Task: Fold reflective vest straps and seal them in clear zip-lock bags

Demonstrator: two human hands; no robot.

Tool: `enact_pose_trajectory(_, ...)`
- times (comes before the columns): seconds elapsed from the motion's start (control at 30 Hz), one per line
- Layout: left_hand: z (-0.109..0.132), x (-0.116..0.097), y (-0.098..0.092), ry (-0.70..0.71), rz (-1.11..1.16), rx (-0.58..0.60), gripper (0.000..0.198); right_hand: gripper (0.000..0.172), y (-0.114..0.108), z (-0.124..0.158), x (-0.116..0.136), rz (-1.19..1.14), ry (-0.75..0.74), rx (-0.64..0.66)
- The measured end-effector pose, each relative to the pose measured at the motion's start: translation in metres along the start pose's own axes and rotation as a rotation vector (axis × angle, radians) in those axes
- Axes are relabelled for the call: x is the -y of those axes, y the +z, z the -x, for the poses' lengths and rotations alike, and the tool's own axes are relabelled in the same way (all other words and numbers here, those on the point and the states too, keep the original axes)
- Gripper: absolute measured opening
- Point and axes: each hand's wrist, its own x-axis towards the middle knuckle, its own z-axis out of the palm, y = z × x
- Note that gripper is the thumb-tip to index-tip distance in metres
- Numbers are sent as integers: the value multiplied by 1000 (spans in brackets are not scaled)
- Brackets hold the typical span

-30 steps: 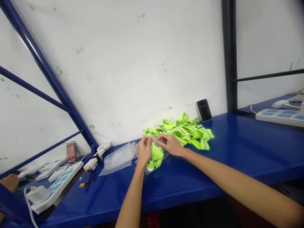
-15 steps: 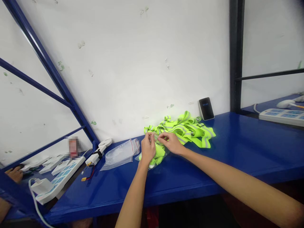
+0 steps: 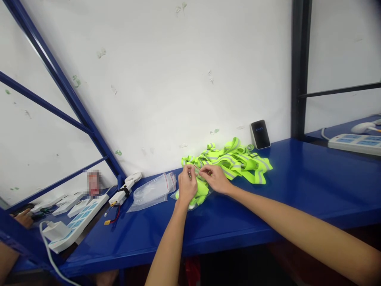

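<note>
Both my hands meet over a clear zip-lock bag point(image 3: 205, 200) with a folded neon-yellow reflective strap point(image 3: 200, 192) inside. My left hand point(image 3: 188, 183) is closed on the bag's top edge at its left. My right hand point(image 3: 216, 178) pinches the same edge a little to the right, fingertips close to the left ones. Part of the bag's mouth is hidden by my fingers. Just behind lies a loose heap of neon-yellow reflective straps point(image 3: 235, 159) with grey stripes. To the left, flat clear zip-lock bags point(image 3: 153, 192) with red seal lines rest on the table.
The blue table point(image 3: 285, 190) runs along a white wall. A black-faced clock point(image 3: 260, 134) stands at the back right. At the left are a small white fan point(image 3: 132, 180), a wired battery pack point(image 3: 119, 196) and a power strip point(image 3: 80, 226). Another person's hand point(image 3: 24, 218) shows far left.
The view has shifted slightly. My hands stay together on the bag's top edge, the right one barely moved; the straps lie as before.
</note>
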Motion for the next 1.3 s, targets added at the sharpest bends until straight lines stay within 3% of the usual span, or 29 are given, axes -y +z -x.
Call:
enact_pose_trajectory(0.37,0,3,-2,-19,191,86,23,24,2,2,-1,-72,37,8)
enact_pose_trajectory(0.73,0,1,-2,-31,193,88,23,22,0,2,6,39,-30,4)
enact_pose_trajectory(1.0,0,10,-1,-58,107,-57,23,20,-1,-3,-3,-7,124,10)
enact_pose_trajectory(1.3,1,5,-1,-55,40,-101,22,21,0,1,-3,20,25,7)
